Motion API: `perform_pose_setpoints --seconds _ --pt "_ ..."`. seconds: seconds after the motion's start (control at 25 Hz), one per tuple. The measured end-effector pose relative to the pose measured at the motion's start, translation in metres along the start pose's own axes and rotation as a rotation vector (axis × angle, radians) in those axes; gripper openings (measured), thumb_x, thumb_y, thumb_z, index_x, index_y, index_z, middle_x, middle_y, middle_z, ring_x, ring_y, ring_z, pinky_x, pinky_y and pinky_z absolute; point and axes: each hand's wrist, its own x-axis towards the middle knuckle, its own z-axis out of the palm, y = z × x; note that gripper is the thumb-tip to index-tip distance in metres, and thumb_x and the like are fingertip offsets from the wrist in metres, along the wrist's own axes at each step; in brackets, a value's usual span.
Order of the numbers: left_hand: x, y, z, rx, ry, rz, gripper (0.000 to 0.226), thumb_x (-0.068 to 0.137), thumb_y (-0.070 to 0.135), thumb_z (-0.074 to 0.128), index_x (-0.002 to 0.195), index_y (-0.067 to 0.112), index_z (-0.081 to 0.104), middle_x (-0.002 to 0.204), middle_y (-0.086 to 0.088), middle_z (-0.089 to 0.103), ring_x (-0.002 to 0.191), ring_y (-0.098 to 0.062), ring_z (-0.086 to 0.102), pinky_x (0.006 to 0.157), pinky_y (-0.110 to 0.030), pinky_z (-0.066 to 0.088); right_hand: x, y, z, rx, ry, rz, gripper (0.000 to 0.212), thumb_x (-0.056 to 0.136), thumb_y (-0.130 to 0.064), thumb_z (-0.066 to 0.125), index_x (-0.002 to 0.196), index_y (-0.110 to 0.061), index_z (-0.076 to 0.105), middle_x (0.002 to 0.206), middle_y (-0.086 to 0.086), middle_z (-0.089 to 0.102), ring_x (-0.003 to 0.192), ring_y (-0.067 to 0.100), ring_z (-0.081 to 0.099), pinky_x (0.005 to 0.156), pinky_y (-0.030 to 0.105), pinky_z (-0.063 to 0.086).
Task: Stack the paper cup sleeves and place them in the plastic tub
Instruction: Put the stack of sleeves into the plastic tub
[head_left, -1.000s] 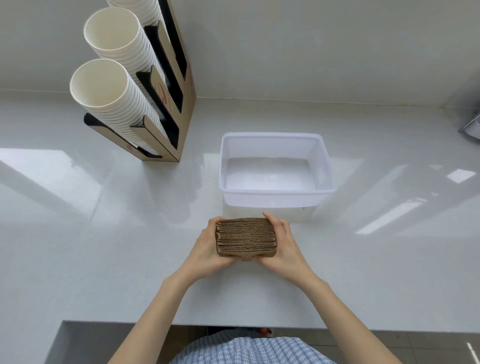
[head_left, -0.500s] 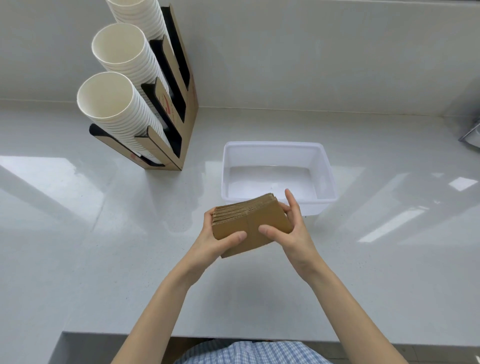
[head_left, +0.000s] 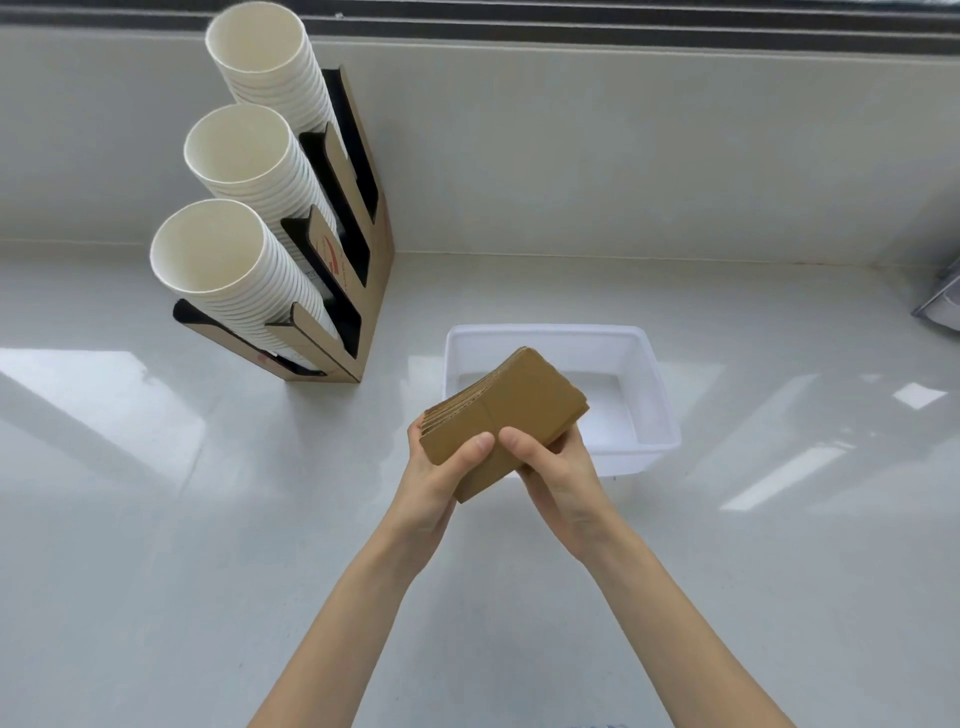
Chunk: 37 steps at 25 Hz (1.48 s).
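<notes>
A stack of brown cardboard cup sleeves (head_left: 511, 405) is held in the air, tilted, its far end over the near left part of the white plastic tub (head_left: 657, 384). My left hand (head_left: 434, 478) grips the stack's near left corner, thumb on top. My right hand (head_left: 558, 467) holds the near right side, thumb on top and fingers under. The tub stands on the white counter and nothing shows inside it; its near left corner is hidden by the stack.
A cardboard cup dispenser (head_left: 358, 270) with three rows of white paper cups (head_left: 218, 260) stands at the back left, leaning toward me. A grey object (head_left: 943, 306) sits at the right edge. The wall runs behind the tub.
Both hands have lifted the stack off the counter, tipped it flat side up, and carried it forward over the tub's near edge.
</notes>
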Motion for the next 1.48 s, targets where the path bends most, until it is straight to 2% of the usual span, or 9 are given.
perform_pose_setpoints --seconds 0.08,0.24,0.48,0.76,0.92,1.04,1.28,1.4,1.48 --pt "0.006 0.004 0.001 0.019 0.015 -0.006 0.088 0.057 0.038 0.076 0.13 0.013 0.034 0.125 -0.011 0.059 0.116 -0.024 0.057 0.101 -0.04 0.044 0.006 -0.004 0.001 0.004 -0.006 -0.006 0.078 0.064 -0.026 0.072 0.129 -0.002 0.036 0.119 0.021 0.058 0.115 0.031 0.057 0.082 0.023 0.052" --pt "0.012 0.02 0.001 0.094 0.071 -0.032 0.078 0.047 0.046 0.072 0.116 0.026 0.042 0.108 0.005 0.062 0.105 -0.011 0.059 0.092 -0.027 0.045 0.022 -0.021 -0.001 -0.033 0.005 -0.048 0.077 0.063 -0.03 0.068 0.128 -0.002 0.038 0.112 0.017 0.06 0.102 0.024 0.062 0.073 0.019 0.053" --pt "0.033 0.04 -0.014 0.279 0.056 -0.046 0.048 0.071 0.036 0.068 0.115 0.026 0.052 0.118 0.003 0.06 0.108 -0.005 0.055 0.082 -0.018 0.042 0.058 -0.044 -0.015 -0.046 0.027 0.005 0.067 0.071 -0.019 0.062 0.131 -0.009 0.034 0.106 0.003 0.058 0.087 0.009 0.063 0.062 0.014 0.052" --pt "0.065 0.032 -0.031 0.402 0.261 -0.102 0.036 0.085 0.023 0.057 0.12 0.018 0.05 0.122 0.002 0.054 0.108 -0.012 0.051 0.086 -0.023 0.037 0.095 -0.034 -0.031 -0.127 0.194 0.258 0.054 0.086 -0.012 0.056 0.133 -0.013 0.029 0.106 -0.001 0.054 0.088 0.013 0.058 0.071 0.027 0.049" --pt "0.075 0.023 -0.033 0.436 0.224 -0.176 0.042 0.086 0.023 0.055 0.127 0.017 0.045 0.127 0.003 0.051 0.113 -0.014 0.049 0.099 -0.033 0.04 0.106 -0.016 -0.028 -0.271 0.178 0.368 0.061 0.084 -0.017 0.059 0.135 -0.015 0.026 0.122 0.005 0.054 0.107 0.023 0.057 0.09 0.036 0.048" --pt "0.077 0.018 -0.032 0.415 0.186 -0.179 0.032 0.087 0.018 0.052 0.12 0.02 0.05 0.128 0.002 0.055 0.116 -0.017 0.052 0.098 -0.034 0.043 0.108 -0.005 -0.022 -0.353 0.135 0.433 0.066 0.083 -0.02 0.061 0.136 -0.018 0.022 0.126 0.007 0.052 0.114 0.025 0.055 0.101 0.041 0.045" --pt "0.076 0.012 -0.029 0.343 0.176 -0.155 0.023 0.091 0.016 0.046 0.111 0.029 0.049 0.121 0.003 0.057 0.105 -0.014 0.057 0.079 -0.019 0.047 0.111 0.005 -0.013 -0.43 0.023 0.517 0.033 0.085 -0.015 0.055 0.114 -0.02 0.039 0.1 -0.004 0.058 0.093 0.015 0.058 0.075 0.024 0.049" --pt "0.075 0.01 -0.029 0.325 0.183 -0.152 0.023 0.092 0.017 0.045 0.111 0.03 0.048 0.122 0.004 0.056 0.105 -0.014 0.056 0.078 -0.019 0.047 0.111 0.005 -0.007 -0.548 0.016 0.529 0.069 0.065 -0.043 0.062 0.127 -0.022 0.039 0.125 0.006 0.051 0.116 0.022 0.052 0.099 0.035 0.045" --pt "0.075 0.009 -0.028 0.324 0.185 -0.155 0.026 0.092 0.018 0.045 0.115 0.028 0.048 0.124 0.003 0.055 0.108 -0.015 0.055 0.081 -0.023 0.046 0.107 0.004 -0.007 -0.601 0.026 0.544 0.075 0.061 -0.054 0.061 0.128 -0.027 0.04 0.132 0.008 0.046 0.122 0.023 0.045 0.104 0.033 0.039"
